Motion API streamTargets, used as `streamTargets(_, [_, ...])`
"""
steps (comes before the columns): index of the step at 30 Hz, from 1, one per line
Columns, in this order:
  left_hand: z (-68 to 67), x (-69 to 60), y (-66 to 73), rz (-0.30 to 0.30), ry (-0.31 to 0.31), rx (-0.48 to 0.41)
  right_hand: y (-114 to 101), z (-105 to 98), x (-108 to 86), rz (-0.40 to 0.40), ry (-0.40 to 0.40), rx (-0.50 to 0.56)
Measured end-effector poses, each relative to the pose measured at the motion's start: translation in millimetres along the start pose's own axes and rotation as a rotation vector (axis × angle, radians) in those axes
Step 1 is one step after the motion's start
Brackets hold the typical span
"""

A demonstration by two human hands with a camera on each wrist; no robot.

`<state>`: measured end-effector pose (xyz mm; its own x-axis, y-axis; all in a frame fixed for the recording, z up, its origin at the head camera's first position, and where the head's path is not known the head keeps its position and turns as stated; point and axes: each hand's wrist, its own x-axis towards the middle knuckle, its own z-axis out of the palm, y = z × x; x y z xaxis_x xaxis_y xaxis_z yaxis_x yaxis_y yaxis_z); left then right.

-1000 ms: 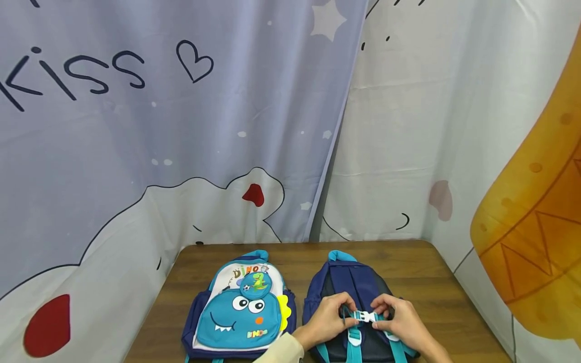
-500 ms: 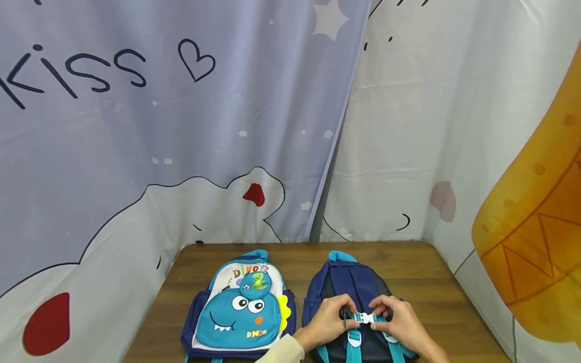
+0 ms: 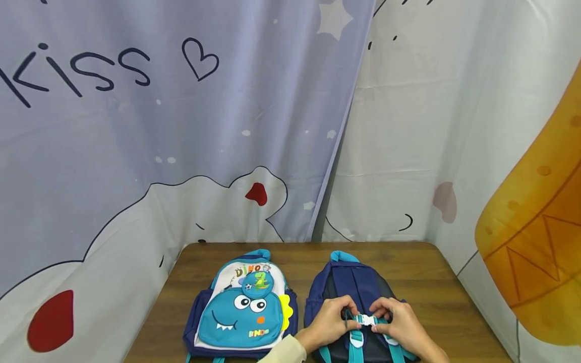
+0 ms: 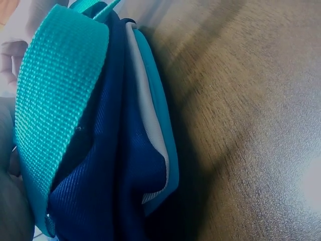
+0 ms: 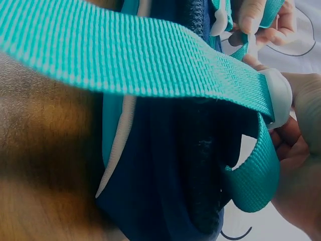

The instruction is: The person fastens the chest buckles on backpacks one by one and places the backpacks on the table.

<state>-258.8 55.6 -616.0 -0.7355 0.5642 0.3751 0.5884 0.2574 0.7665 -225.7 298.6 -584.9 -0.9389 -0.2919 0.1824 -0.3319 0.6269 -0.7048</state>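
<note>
White plastic at the centre: gripping buckle [image 3: 366,320] from both ends. Pinching its L end betw. thumb + forefinger of left hand [image 3: 333,318], curling fingers in, leaving only a small gap. Doing likewise at R end w/ right hand [image 3: 400,322], spreading thumb + forefinger a bit wider; not showing, at that size, whether on plastic or webbing. Looking joined, but not showing for sure if latched.

For handling buckle well (judging): lining up both halves straight, gripping hard ends rather than slack webbing, smoothing twists out of teal straps [image 3: 356,354], using even force, minding skin at buckle's sides. Seeing slack loop [image 5: 258,175] by white adjuster [image 5: 278,98], close to right hand in R wrist view; prob. needing holding clear of thumb.

Going outward: finding buckle across upturned back of navy backpack [image 3: 349,282], lying on R part of table [image 3: 454,312] w/ teal handle [image 3: 342,257] at far end. Just L of it, seeing dino backpack [image 3: 240,322] lying front up. Beyond far edge, seeing lilac curtain [image 3: 236,126] L, white curtain [image 3: 390,141] R, plus orange print [image 3: 540,242] far R.
</note>
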Motion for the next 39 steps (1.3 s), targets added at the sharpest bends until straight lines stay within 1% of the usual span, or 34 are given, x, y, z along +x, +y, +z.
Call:
streamTargets(4, [0.3, 0.2, 0.4, 0.002, 0.005, 0.004, -1.6, -0.5, 1.0, -0.014, -0.007, -0.015])
streamTargets(10, [-0.5, -0.4, 2.3, -0.001, -0.01, 0.032, -3.4, 0.4, 0.9, -0.039, -0.013, -0.04])
streamTargets(15, [-0.4, 0.0, 3.1, -0.008, -0.014, 0.019, -5.6, 0.0, 1.0, -0.055, -0.011, -0.043])
streamTargets(19, [0.8, 0.3, 1.6, 0.001, -0.008, 0.033, -4.9, 1.1, 0.3, -0.052, -0.002, -0.047])
streamTargets(24, [2.0, -1.0, 0.2, 0.011, -0.012, 0.061, -3.6, 3.7, 0.1, -0.043, 0.012, -0.021])
streamTargets(30, [1.0, -1.8, 1.9, 0.024, -0.019, 0.093, -1.6, 6.1, 0.3, -0.047, 0.026, -0.014])
streamTargets(34, [0.5, -2.2, 3.6, 0.024, -0.022, 0.103, 0.0, 6.4, 0.0, -0.038, 0.014, -0.009])
streamTargets(39, [0.1, -2.9, 5.2, 0.037, -0.03, 0.139, 1.4, 5.4, -0.6, -0.022, -0.004, -0.005])
